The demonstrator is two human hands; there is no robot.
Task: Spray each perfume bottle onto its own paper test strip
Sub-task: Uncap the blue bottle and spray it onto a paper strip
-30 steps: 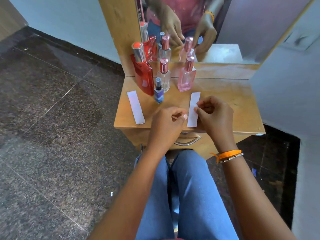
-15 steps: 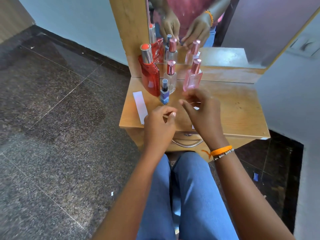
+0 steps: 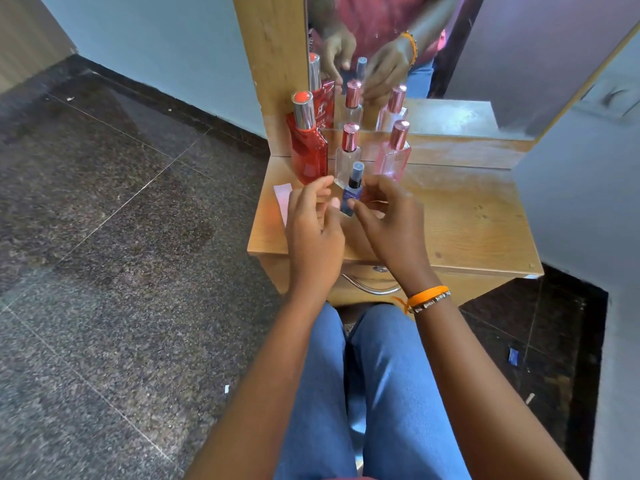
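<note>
Hands [image 3: 349, 220] flanking small blue bottle [image 3: 351, 195], touching

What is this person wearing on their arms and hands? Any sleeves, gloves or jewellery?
Both forearms are bare, with no sleeves or gloves in view. The right hand has an orange thread band tied at the wrist, with a loose knotted end, and a thin beaded bracelet right beside it. The left hand and its wrist carry nothing. No rings show on the fingers. Blue jeans cover the legs below.

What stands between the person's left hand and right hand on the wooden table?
In the head view, the small blue bottle stands between the left hand and right hand, its dark cap showing above both thumbs.
</note>
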